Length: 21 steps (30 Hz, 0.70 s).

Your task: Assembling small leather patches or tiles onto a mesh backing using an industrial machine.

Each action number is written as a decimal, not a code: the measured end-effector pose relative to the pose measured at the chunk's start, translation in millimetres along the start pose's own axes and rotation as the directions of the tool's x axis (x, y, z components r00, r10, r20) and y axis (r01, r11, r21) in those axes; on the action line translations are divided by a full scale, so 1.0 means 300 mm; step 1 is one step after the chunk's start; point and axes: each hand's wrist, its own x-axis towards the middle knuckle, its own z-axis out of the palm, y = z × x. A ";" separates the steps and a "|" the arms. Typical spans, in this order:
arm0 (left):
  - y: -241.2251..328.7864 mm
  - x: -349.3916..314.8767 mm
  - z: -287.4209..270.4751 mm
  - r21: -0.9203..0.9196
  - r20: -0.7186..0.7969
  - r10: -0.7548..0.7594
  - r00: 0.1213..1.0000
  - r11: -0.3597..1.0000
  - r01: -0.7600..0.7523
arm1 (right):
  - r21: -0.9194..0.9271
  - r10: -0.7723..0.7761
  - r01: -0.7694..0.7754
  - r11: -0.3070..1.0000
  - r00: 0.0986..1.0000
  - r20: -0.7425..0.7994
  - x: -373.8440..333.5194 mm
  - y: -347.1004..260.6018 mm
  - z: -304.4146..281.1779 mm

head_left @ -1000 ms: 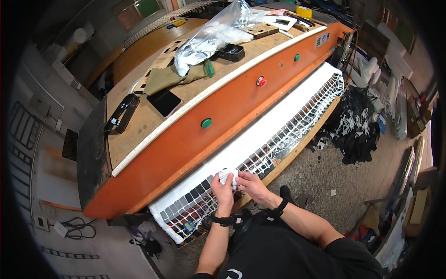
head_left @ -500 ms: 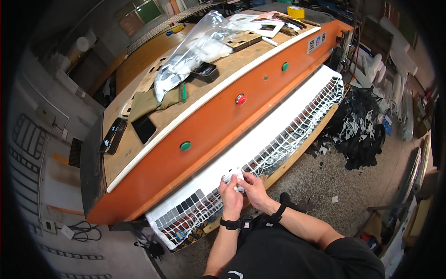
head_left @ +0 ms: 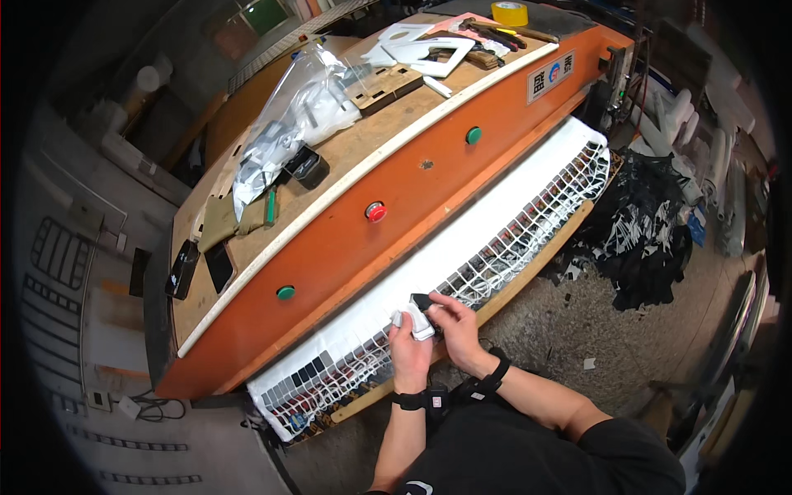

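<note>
Closed around a small stack of white pieces (head_left: 421, 329) is my left hand (head_left: 409, 360). My right hand (head_left: 459, 337) pinches a small dark flat piece (head_left: 421, 302) between thumb and fingers, just above the stack. Both hands are over the front edge of a white board (head_left: 462, 231). Along that edge lies a white lattice sheet (head_left: 516, 252) with rectangular openings. Several small grey and black rectangles (head_left: 307, 371) lie in rows on the board's left part, left of my hands.
An orange machine beam (head_left: 330, 252) with green and red buttons runs behind the board. On its top rest a clear plastic bag (head_left: 289, 124), a black box (head_left: 308, 167), tools and yellow tape (head_left: 509, 13). A wooden strip (head_left: 536, 264) borders the front; black scraps (head_left: 643, 223) pile on the floor.
My right hand has drawn slightly away from my left, and a dark piece now shows in its fingers. The view has shifted, so the machine appears further left.
</note>
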 end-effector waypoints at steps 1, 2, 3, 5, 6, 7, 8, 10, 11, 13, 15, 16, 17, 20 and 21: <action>-0.005 0.008 -0.024 -0.002 -0.014 0.006 1.000 1.000 -0.006 | 0.063 0.024 -0.021 0.998 0.999 -0.041 0.013 -0.043 -0.008; -0.005 0.012 -0.051 0.004 0.018 -0.014 1.000 1.000 0.014 | 0.127 0.034 -0.026 0.992 0.998 -0.057 0.045 -0.041 -0.050; -0.009 0.016 -0.067 0.011 0.055 -0.040 0.998 0.999 0.040 | 0.190 0.039 -0.023 0.981 0.996 -0.079 0.077 -0.046 -0.110; 0.003 0.017 -0.058 0.074 0.037 -0.031 0.999 0.997 0.028 | 0.400 -0.040 0.123 0.908 0.977 -0.210 0.140 -0.110 -0.210; 0.018 0.006 -0.037 0.139 0.011 0.008 1.000 0.990 -0.009 | 0.437 -0.036 0.225 0.871 0.916 -0.400 0.164 -0.191 -0.226; 0.019 -0.003 -0.001 0.201 -0.006 0.037 0.999 0.979 -0.036 | 0.440 -0.028 0.343 0.830 0.812 -0.582 0.168 -0.277 -0.234; 0.011 -0.004 0.037 0.222 0.004 0.052 0.999 0.974 -0.052 | 0.430 -0.033 0.346 0.834 0.809 -0.587 0.161 -0.282 -0.256; 0.001 0.007 0.060 0.235 0.015 0.080 0.997 0.969 -0.081 | 0.246 0.002 0.132 0.960 0.878 -0.479 0.134 -0.255 -0.282; -0.003 0.013 0.071 0.253 0.027 0.112 0.993 0.961 -0.115 | 0.119 0.044 -0.018 0.993 0.976 -0.211 0.113 -0.191 -0.281; 0.004 0.030 0.102 0.267 0.030 0.129 0.991 0.955 -0.132 | -0.023 0.114 -0.113 0.993 0.992 0.053 0.047 -0.141 -0.133; 0.006 0.037 0.132 0.273 0.036 0.155 0.987 0.949 -0.159 | -0.130 0.028 -0.010 0.992 0.990 0.136 0.024 -0.070 -0.044; 0.010 0.040 0.132 0.278 0.034 0.141 0.989 0.950 -0.145 | -0.129 0.013 0.002 0.992 0.993 0.118 0.029 -0.059 -0.006; 0.012 0.044 0.126 0.283 0.030 0.127 0.991 0.950 -0.130 | -0.128 -0.001 0.013 0.992 0.995 0.100 0.035 -0.056 0.019; 0.010 0.085 0.062 0.183 0.024 0.052 0.998 0.982 -0.056 | -0.241 0.005 0.026 0.970 0.992 0.129 0.076 -0.017 0.028; 0.017 0.092 0.047 0.115 0.025 -0.016 1.000 0.993 0.013 | -0.253 0.008 0.026 0.967 0.991 0.131 0.085 -0.014 0.036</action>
